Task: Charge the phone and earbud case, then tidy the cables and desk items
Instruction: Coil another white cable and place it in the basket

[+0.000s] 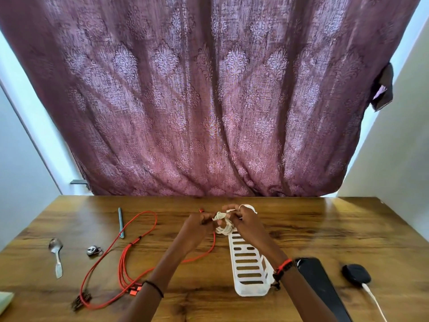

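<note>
Both my hands meet over the middle of the wooden desk [325, 228]. My left hand [199, 223] and my right hand [243, 219] each grip a coiled white cable [223, 225], held just above the far end of a white slotted tray [249, 263]. A red multi-head cable [130, 249] sprawls in loops to the left, one strand running under my left hand. The black phone [318, 282] lies at the right. Beside it sits the black earbud case [356, 274] with a white cable [373, 298] plugged into it.
A teal pen [121, 223], a small padlock [94, 250] and a metal spoon [56, 255] lie on the left of the desk. A maroon patterned curtain [209, 101] hangs behind the desk. A pale object [4, 300] pokes in at the bottom left edge.
</note>
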